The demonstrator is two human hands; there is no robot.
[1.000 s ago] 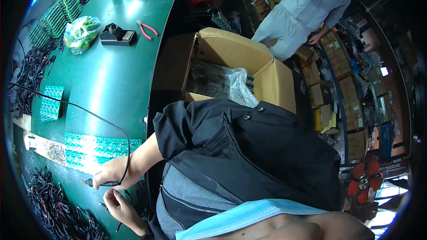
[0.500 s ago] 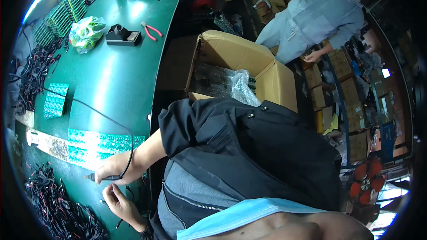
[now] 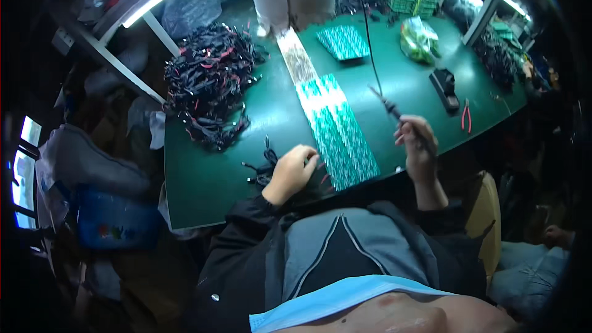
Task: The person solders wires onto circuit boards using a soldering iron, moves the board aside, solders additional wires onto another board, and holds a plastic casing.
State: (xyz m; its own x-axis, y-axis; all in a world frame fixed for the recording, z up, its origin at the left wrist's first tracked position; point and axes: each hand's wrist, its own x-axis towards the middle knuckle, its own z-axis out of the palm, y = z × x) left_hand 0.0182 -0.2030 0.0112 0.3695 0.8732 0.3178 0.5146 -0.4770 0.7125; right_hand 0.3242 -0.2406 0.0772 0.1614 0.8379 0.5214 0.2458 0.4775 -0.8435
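My right hand [image 3: 419,143] is wrapped round the handle of a soldering iron [image 3: 391,106]. The iron's tip points up and left, above the table and to the right of a long green circuit board panel [image 3: 345,142]. My left hand [image 3: 293,172] rests by the panel's near left edge with its fingers curled and pressed together. What lies between those fingers, if anything, is hidden. A small red wire [image 3: 325,177] shows close to its fingertips. Just left of that hand lies a small bunch of black cables [image 3: 266,163].
A large heap of black and red cables [image 3: 213,83] covers the table's left. Farther back are another board panel [image 3: 343,43], a stained strip [image 3: 297,58] and a bag of green items [image 3: 420,40]. To the right sit an iron stand [image 3: 445,89] and red pliers [image 3: 466,117].
The view has swung from the right side round to the table. My hands have moved apart: the right holds the iron right of the panel, the left is at the panel's left edge.
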